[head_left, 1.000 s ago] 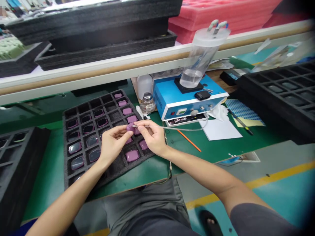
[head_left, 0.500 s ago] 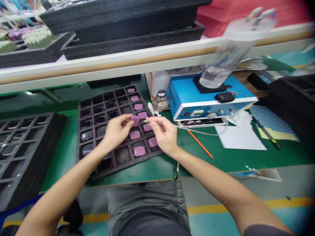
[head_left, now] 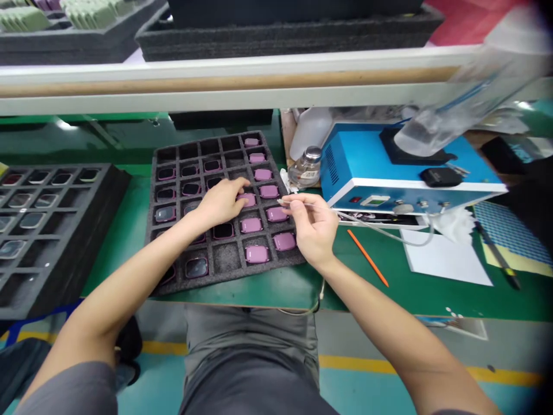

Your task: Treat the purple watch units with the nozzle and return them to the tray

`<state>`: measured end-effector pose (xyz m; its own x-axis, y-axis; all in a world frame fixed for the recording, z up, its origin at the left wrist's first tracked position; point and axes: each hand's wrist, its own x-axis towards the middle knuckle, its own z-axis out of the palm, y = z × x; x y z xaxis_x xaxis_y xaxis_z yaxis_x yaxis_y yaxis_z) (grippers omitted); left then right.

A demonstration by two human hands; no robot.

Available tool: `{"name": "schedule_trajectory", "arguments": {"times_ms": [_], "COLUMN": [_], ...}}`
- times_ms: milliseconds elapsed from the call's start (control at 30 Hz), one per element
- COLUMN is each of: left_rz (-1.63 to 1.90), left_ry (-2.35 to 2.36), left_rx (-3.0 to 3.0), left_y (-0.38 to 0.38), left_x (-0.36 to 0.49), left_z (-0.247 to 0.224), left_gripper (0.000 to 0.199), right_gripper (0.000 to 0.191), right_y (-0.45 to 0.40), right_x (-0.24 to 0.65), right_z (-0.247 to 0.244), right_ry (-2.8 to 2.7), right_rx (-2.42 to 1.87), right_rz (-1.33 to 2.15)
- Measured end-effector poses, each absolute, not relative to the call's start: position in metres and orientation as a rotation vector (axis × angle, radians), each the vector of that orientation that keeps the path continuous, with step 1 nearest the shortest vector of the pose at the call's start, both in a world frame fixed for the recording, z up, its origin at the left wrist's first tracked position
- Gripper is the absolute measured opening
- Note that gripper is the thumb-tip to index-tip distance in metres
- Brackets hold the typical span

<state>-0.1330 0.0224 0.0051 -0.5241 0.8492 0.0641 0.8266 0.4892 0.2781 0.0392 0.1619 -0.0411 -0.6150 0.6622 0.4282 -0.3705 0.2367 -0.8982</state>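
A dark foam tray (head_left: 227, 262) with square compartments lies on the green bench. Purple watch-like cases (head_left: 257, 253) fill its right-hand compartments, while dark-screened pieces (head_left: 196, 267) sit towards the left. My left hand (head_left: 221, 203) reaches over the middle of the tray, thumb and index finger apart beside a purple case (head_left: 247, 200) lying in its compartment. At the tray's right edge, my right hand (head_left: 317, 227) pinches a thin clear tube (head_left: 367, 223) with a narrow tip pointing left above the cases. That tube runs right, towards the front of a blue machine (head_left: 345, 151).
A second foam tray (head_left: 103, 190) stands at the left. Behind the right hand are a glass jar (head_left: 306, 168) and a white bottle (head_left: 310, 134). An orange stick (head_left: 367, 257) and white paper (head_left: 444, 257) lie on the right. A shelf edge (head_left: 216, 80) crosses above the bench.
The purple case that my left hand held up near the tube tip is now in a tray compartment, and those fingers have parted. My right hand still pinches the tube. The camera view has shifted.
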Motion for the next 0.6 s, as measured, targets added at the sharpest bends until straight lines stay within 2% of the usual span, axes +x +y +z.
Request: {"name": "schedule_trajectory", "arguments": {"times_ms": [167, 400, 500, 600], "left_rz": [0.195, -0.2, -0.071, 0.444], "left_ry": [2.671, 2.569, 2.583, 2.587], "left_rx": [1.532, 1.622, 1.632, 1.453], "left_y": [-0.027, -0.051, -0.045, -0.03], "left_x": [-0.105, -0.084, -0.091, -0.097], "left_z": [0.027, 0.027, 0.031, 0.035], "left_gripper": [0.021, 0.026, 0.024, 0.025], "right_gripper": [0.02, 0.021, 0.021, 0.02], "right_y": [0.162, 0.159, 0.158, 0.157], "right_x": [0.04, 0.039, 0.04, 0.04], "right_z": [-0.04, -0.042, -0.04, -0.04], "right_ry": [-1.603, -1.578, -1.57, -1.588], "right_rx": [-0.279, -0.261, -0.276, -0.264], "right_rz": [1.526, 1.541, 1.533, 1.502]}}
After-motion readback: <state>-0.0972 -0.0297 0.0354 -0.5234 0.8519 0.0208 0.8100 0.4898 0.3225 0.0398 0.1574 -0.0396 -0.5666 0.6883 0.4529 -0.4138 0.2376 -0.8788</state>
